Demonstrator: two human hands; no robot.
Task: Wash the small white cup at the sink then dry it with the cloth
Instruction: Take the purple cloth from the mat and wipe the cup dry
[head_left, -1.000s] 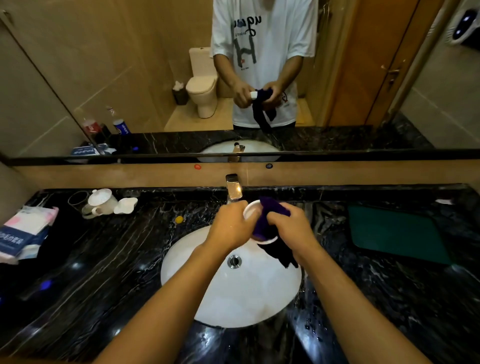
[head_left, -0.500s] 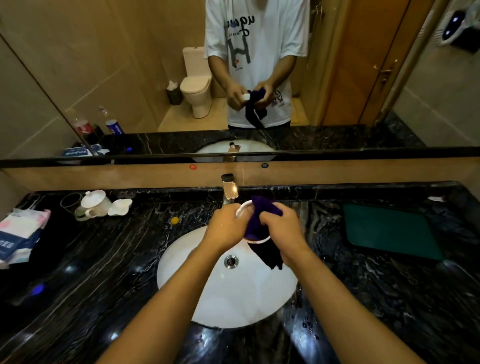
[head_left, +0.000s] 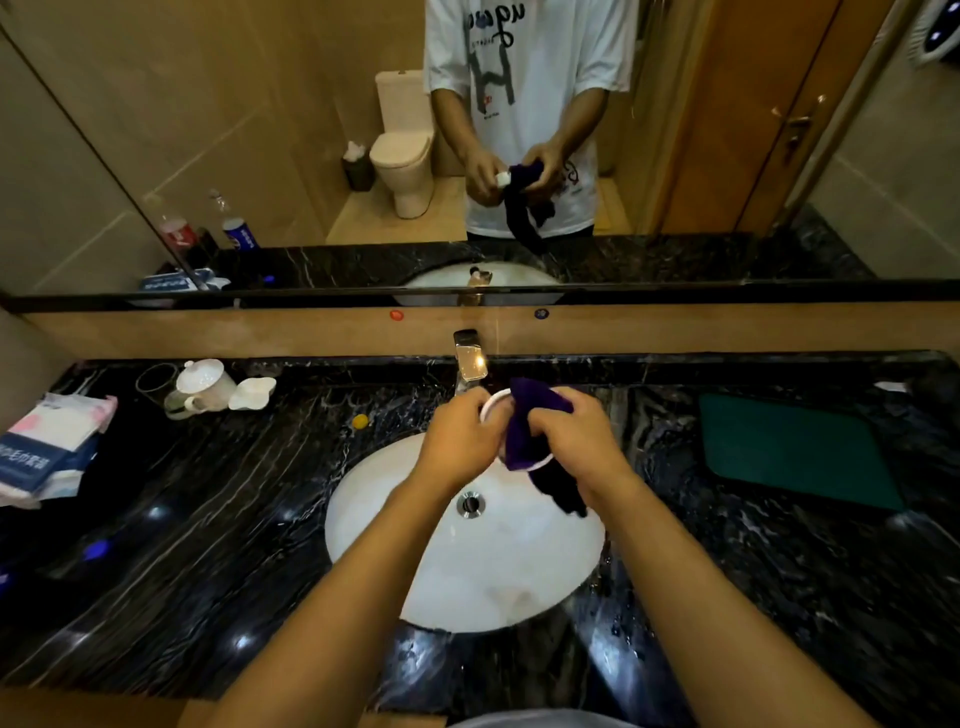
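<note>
Above the white oval sink (head_left: 415, 530), my left hand (head_left: 460, 441) grips the small white cup (head_left: 493, 405) by its side; only part of its rim shows. My right hand (head_left: 576, 441) holds a dark purple cloth (head_left: 524, 426) that is stuffed into the cup's mouth, with a loose end hanging down over the basin. The chrome tap (head_left: 470, 361) stands just behind the cup, and no water shows running from it.
On the black marble counter (head_left: 208, 519) at the left are a white lidded mug (head_left: 205, 384), a small white dish (head_left: 252, 392) and tissue packs (head_left: 47, 447). A green mat (head_left: 795, 447) lies at the right. The mirror (head_left: 260, 130) behind reflects the person.
Both hands stay together over the sink. The cloth has shifted a little inside the cup, and the view has drifted slightly.
</note>
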